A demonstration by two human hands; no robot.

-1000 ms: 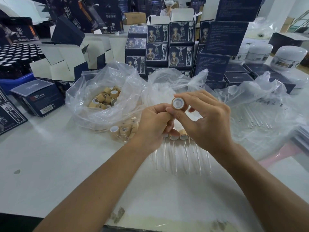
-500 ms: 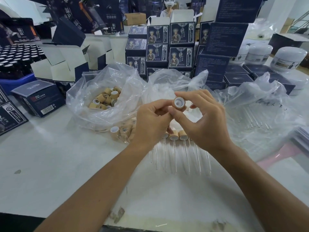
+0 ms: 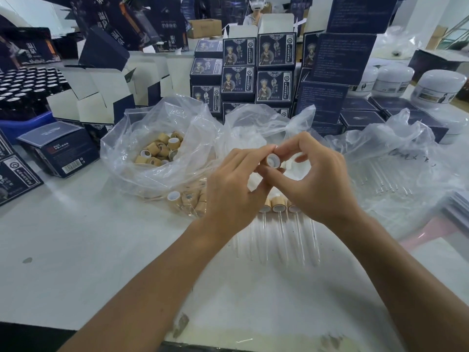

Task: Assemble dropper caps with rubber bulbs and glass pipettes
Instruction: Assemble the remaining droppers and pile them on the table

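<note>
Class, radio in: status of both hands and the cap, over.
Left hand and right hand both pinching one wooden cap, open end facing camera. No pipette fitted. Nothing in the way.

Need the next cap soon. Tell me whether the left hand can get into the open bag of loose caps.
Probably yes. The bag of caps gapes open just left of the left hand, nothing between. But that hand is helping pinch the cap with the right hand.

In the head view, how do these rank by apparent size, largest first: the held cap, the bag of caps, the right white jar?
1. Bag of caps
2. White jar, though it stands farther from the camera
3. Held cap
</note>
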